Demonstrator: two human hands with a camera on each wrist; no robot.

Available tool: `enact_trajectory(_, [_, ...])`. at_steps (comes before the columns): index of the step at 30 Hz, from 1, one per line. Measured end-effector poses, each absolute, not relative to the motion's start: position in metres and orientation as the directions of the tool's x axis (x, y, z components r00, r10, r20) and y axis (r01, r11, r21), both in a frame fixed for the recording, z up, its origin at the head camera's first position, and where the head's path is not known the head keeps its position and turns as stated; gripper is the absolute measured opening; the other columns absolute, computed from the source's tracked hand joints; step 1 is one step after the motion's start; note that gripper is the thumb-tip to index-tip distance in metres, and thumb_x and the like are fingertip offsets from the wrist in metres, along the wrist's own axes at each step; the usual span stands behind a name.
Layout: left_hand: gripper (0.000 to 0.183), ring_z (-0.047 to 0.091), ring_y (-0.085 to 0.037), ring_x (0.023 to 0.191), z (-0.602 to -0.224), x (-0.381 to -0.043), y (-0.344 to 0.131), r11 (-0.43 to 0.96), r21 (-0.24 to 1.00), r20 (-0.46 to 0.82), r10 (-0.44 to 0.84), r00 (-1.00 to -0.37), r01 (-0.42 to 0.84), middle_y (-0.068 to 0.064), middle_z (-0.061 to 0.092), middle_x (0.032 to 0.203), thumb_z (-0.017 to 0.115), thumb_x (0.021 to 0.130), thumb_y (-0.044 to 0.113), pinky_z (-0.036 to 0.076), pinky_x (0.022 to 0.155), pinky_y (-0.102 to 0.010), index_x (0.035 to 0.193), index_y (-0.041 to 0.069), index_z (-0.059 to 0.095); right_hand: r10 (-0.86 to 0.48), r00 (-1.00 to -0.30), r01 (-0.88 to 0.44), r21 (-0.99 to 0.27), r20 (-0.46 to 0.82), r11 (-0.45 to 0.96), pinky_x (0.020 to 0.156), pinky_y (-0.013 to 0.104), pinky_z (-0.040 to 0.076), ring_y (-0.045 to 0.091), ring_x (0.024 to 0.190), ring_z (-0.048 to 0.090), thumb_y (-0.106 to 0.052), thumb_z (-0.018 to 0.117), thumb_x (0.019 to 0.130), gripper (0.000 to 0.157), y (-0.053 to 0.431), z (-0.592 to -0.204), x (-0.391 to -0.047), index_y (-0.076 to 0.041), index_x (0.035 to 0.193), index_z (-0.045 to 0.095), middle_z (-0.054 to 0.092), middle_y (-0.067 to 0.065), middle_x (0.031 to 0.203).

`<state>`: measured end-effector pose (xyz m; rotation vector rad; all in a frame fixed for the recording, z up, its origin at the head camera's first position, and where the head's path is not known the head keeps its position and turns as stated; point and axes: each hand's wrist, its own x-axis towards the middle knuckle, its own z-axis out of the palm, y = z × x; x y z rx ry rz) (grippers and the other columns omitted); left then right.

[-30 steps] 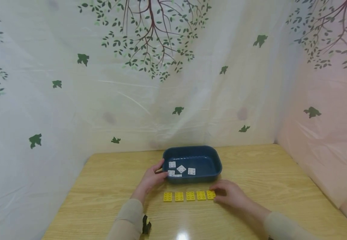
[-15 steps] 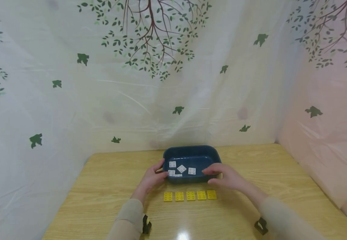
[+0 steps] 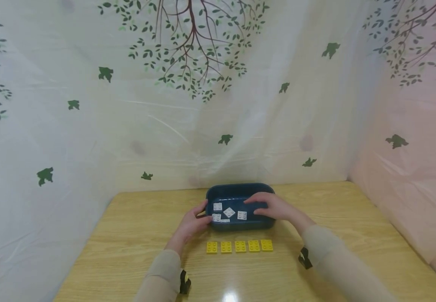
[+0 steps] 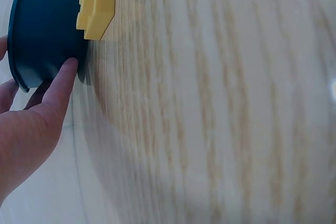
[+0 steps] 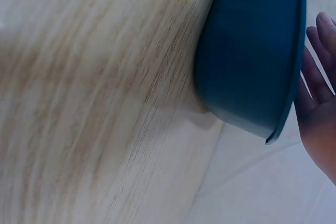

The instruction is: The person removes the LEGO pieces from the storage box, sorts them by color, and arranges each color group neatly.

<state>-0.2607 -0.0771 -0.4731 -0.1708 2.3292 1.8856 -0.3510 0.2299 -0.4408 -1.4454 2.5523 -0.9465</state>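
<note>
My left hand (image 3: 192, 223) rests against the left end of a dark blue plastic tub (image 3: 218, 227); its straight thumb touches the outer wall in the left wrist view. My right hand (image 3: 272, 206) reaches over the tub's right rim, thumb and fingers apart with nothing seen between them. Several white toy bricks (image 3: 242, 215) lie in the tub's left and middle part, one turned diagonally. In front of the tub stands a left-to-right row of several yellow toy bricks (image 3: 240, 246), studs up, untouched by either hand. The right wrist view shows the right hand (image 5: 320, 98) beyond the tub's rim.
The wood-grain table (image 3: 127, 243) reaches back to a whitish curtain (image 3: 165, 134) printed with branches and birds. A pinkish curtain (image 3: 410, 176) hangs along the right side. Black wrist devices (image 3: 305, 258) are strapped at both cuffs.
My right hand has left the rightmost yellow brick and moved up and left, over the tub. That brick now sits straighter in the row. The left hand stays at the tub's left end.
</note>
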Motion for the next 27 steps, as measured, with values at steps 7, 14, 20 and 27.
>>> enact_trajectory(7, [0.067, 0.047, -0.035, 0.131, -0.473, -0.263, -0.077, 0.202, 0.965, -0.172, 0.011, -0.985, -0.166, -0.012, 0.029, 0.16, 0.067, 0.095, 0.014, 0.049, 0.1, -0.044, 0.154, 0.022, 0.037, -0.808, -0.569, -0.73, -0.546, 0.154, 0.41, 0.108, 0.053, 0.039, 0.033, 0.125, 0.053, -0.006, 0.069, 0.091, 0.039, 0.222, -0.445, -0.362, -0.01, 0.13, 0.065, 0.062, 0.01, 0.132])
enact_trajectory(14, [0.067, 0.045, -0.036, 0.132, -0.473, -0.265, -0.078, 0.208, 0.964, -0.169, 0.013, -0.985, -0.163, -0.012, 0.029, 0.16, 0.068, 0.094, 0.015, 0.048, 0.101, -0.045, 0.154, 0.022, 0.037, -0.803, -0.589, -0.694, -0.568, 0.093, 0.443, 0.109, 0.053, 0.037, 0.033, 0.127, 0.052, -0.006, 0.067, 0.093, 0.039, 0.214, -0.453, -0.37, -0.012, 0.131, 0.064, 0.061, 0.009, 0.133])
enact_trajectory(20, [0.067, 0.045, -0.036, 0.133, -0.472, -0.266, -0.078, 0.209, 0.964, -0.172, 0.015, -0.985, -0.165, -0.012, 0.029, 0.16, 0.067, 0.094, 0.014, 0.048, 0.1, -0.044, 0.154, 0.021, 0.037, -0.811, -0.579, -0.689, -0.583, 0.085, 0.431, 0.109, 0.052, 0.037, 0.031, 0.128, 0.051, -0.003, 0.066, 0.092, 0.038, 0.207, -0.458, -0.373, -0.011, 0.13, 0.065, 0.063, 0.006, 0.132])
enact_trajectory(27, [0.068, 0.044, -0.036, 0.133, -0.475, -0.268, -0.08, 0.208, 0.964, -0.175, 0.013, -0.985, -0.168, -0.013, 0.028, 0.16, 0.067, 0.094, 0.014, 0.048, 0.101, -0.045, 0.154, 0.022, 0.037, -0.835, -0.543, -0.721, -0.558, 0.086, 0.412, 0.11, 0.051, 0.036, 0.03, 0.127, 0.051, 0.002, 0.066, 0.09, 0.039, 0.199, -0.466, -0.377, -0.01, 0.127, 0.067, 0.064, 0.004, 0.13])
